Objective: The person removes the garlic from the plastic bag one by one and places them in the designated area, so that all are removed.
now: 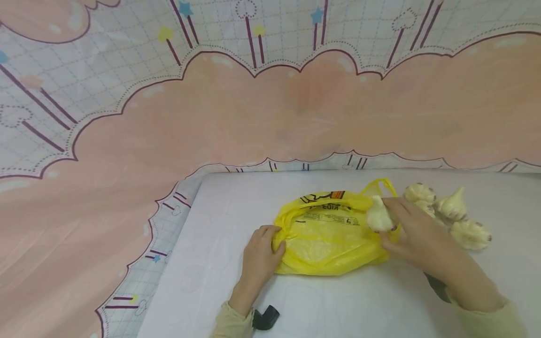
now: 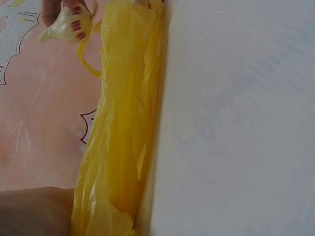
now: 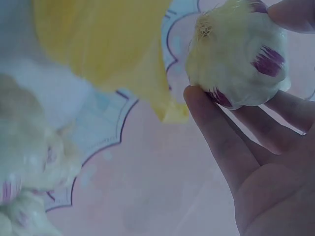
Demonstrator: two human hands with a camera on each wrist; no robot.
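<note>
A yellow plastic bag [image 1: 329, 244] lies on the white table with its mouth spread wide. At its left edge my left hand [image 1: 261, 251] pinches the rim between thumb and fingers. My right hand [image 1: 416, 232] grips a garlic bulb [image 1: 378, 216] at the bag's right edge, near the opening. Up close in the right wrist view, this garlic bulb [image 3: 241, 56] is pale with purple patches, held between the thumb and fingertips. The left wrist view shows the crumpled side of the bag [image 2: 123, 108], with the gripped bulb [image 2: 69, 24] beyond it.
Several more garlic bulbs [image 1: 471, 234] sit in a cluster to the right, partly behind my right hand. A bag handle loop [image 1: 384, 185] sticks up at the back. A patterned cloth [image 1: 296, 117] hangs behind the table [image 1: 220, 202].
</note>
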